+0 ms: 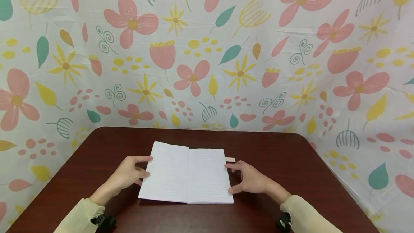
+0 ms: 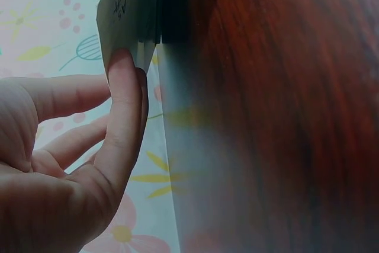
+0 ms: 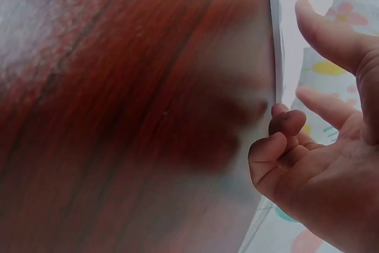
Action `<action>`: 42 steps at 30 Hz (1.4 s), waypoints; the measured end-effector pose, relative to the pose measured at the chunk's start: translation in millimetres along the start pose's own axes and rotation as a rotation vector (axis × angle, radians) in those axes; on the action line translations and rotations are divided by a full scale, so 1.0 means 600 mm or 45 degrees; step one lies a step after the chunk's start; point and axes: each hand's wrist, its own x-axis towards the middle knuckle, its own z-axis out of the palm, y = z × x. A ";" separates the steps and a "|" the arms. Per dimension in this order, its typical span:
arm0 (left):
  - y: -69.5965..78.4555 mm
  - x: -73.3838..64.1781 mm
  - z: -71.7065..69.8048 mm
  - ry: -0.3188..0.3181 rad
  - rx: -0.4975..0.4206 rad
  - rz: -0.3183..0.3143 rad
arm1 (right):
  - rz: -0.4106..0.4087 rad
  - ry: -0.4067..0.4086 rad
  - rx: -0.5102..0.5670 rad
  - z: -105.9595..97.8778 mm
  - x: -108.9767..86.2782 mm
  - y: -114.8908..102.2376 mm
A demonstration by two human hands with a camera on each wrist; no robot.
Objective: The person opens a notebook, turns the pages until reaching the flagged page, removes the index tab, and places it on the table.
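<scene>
Underneath, the notebook [image 1: 207, 179] bears dark writing [image 2: 120, 1], hardly legible.

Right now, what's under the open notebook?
The notebook is over the brown table; the left hand has a finger against its underside. Anything else beneath is covered, so I can't tell.

Head view bright, even; notebook [image 1: 168, 175] pgs near washed-out, lines faint; wrist views dimmer, hazy; R wrist: pale glare top-left on desk [image 3: 118, 117], soft dark patches by right hand [image 3: 320, 170]; L wrist: desk grain blurry.
</scene>
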 end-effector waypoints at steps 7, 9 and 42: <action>0.000 -0.001 0.000 0.004 -0.002 -0.007 | 0.004 -0.014 -0.043 0.004 0.002 0.006; 0.000 -0.001 0.000 0.004 0.001 -0.007 | 0.003 -0.014 -0.059 0.005 0.004 0.007; 0.003 -0.002 0.003 0.022 -0.003 -0.023 | 0.026 0.068 -0.111 0.025 0.018 -0.003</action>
